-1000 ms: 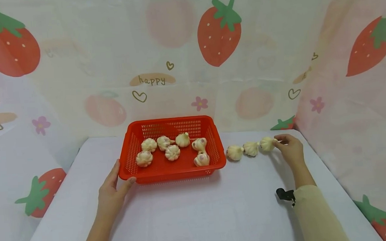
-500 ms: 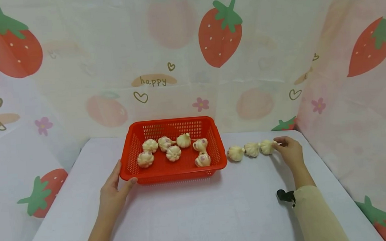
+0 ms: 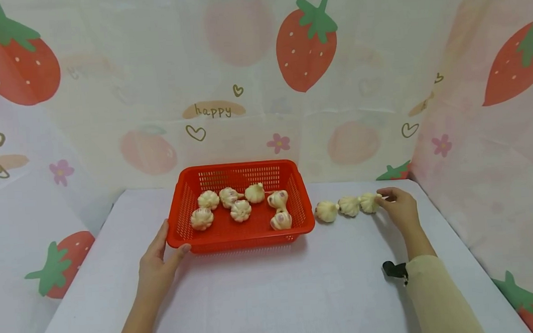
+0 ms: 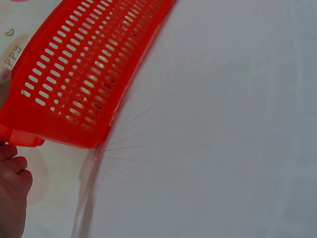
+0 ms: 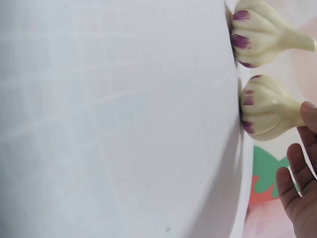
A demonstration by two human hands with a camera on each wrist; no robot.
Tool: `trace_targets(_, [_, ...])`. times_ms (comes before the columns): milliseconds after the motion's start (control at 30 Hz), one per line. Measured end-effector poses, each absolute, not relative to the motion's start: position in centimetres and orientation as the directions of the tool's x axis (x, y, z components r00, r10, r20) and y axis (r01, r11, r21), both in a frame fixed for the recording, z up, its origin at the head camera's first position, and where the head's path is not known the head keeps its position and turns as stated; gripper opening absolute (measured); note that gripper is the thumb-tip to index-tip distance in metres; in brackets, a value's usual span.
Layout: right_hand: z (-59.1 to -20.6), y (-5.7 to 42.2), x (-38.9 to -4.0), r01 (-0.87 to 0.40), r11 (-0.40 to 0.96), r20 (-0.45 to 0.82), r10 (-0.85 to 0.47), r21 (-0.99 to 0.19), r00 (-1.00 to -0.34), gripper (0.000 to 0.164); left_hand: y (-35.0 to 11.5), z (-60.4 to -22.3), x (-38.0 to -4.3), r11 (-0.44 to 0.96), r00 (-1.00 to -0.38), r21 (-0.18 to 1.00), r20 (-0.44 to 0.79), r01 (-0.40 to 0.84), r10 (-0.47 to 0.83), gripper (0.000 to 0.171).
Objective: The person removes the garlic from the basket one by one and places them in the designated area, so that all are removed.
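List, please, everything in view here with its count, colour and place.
Flat cloth-covered table: 1, white, in front of the person
Rectangular plastic basket with slotted walls: 1, red, on the table
Round ridged garlic bulbs: 7, cream, inside the basket
Loose ridged garlic bulbs: 3, cream, purple marks on at least two, in a row right of the basket
Printed cloth backdrop: number of pieces unclear, pale with red strawberry prints, behind the table and at both sides
Small wrist attachments: 2, black, at the right wrist and at the bottom edge
Fabric sleeve: 1, beige, on the right forearm
Left hand: 1, bare, gripping the basket's near left corner
Right hand: 1, bare, pinching the stem of the rightmost bulb
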State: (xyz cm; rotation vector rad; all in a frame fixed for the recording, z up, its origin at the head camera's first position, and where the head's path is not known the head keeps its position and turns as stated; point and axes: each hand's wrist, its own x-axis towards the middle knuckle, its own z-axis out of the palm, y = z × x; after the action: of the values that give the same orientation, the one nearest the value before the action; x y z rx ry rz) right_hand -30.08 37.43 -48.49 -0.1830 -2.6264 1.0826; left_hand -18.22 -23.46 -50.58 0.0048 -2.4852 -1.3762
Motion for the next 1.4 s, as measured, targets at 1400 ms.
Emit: trace_targets(1400, [-46.4, 35.9, -26.2, -0.080, 0.638, 0.339, 0.296, -0.766, -0.893, 0.039, -23.6, -50.7, -18.3, 0.535, -0.946, 0.825, 0.296, 0.181, -0.136, 0.088])
